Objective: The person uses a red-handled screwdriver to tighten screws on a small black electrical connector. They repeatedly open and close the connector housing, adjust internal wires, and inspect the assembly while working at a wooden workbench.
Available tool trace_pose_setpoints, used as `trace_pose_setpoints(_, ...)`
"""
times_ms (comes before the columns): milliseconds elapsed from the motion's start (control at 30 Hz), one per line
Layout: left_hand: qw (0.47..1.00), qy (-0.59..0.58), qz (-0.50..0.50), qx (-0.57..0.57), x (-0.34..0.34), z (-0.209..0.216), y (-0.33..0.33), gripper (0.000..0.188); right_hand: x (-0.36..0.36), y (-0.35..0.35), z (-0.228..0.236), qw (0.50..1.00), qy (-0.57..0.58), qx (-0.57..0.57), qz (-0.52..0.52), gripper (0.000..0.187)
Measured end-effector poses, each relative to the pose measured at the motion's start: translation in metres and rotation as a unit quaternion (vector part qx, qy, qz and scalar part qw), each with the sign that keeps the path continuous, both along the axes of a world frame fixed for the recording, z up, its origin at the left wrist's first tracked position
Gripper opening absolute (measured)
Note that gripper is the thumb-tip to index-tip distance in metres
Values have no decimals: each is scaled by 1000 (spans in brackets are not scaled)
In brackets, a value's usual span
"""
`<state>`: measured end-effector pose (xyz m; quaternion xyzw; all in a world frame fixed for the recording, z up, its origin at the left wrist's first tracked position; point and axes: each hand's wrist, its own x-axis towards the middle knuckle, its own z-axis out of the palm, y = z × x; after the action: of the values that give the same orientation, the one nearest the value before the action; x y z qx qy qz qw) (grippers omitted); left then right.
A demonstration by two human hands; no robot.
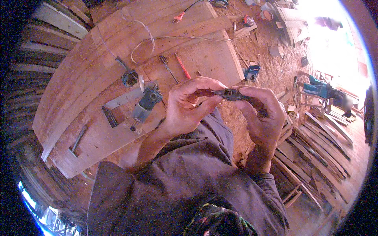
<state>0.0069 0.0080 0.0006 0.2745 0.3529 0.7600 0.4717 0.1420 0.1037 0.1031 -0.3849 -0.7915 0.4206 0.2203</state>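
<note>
In front of my chest, my left hand (191, 102) and my right hand (264, 108) pinch a small dark oblong part (230, 94) between them. My left thumb and index finger grip its left end. The fingers of my right hand curl round the other end and hide much of it. Just left of my left hand, a grey-blue handheld power tool (146, 104) lies on the wooden workbench (94, 147). Beyond it rests a corded tool piece (129, 77) with a dark round opening.
On the bench lie a try square (111, 116), a T-shaped tool (78, 141), a red-handled tool (183, 67), a thin dark metal tool (169, 69) and a red plug (179, 17). A blue tool (252, 72) sits past the bench edge. Planks (311, 153) and a seated person (334, 94) are at right.
</note>
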Motion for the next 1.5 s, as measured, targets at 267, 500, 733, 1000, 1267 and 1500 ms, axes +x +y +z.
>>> trace_pose_setpoints(267,1000,-17,19,-16,6,-4,-2,27,-3,-5,1,999,-22,27,0,18)
trace_pose_setpoints(500,997,64,45,20,5,-9,-2,25,-2,-6,1,995,-41,81,34,19)
trace_pose_setpoints(733,985,144,91,33,4,-2,-2,26,-1,-7,-2,994,-5,107,38,19)
trace_pose_setpoints(1000,977,182,105,21,4,1,-4,24,2,-5,-4,994,8,104,45,19)
trace_pose_setpoints(1267,986,135,93,10,7,3,-5,25,0,-1,4,990,-7,107,89,22)
trace_pose_setpoints(1500,988,128,91,-12,6,8,-5,25,-1,0,9,985,-28,130,107,21)
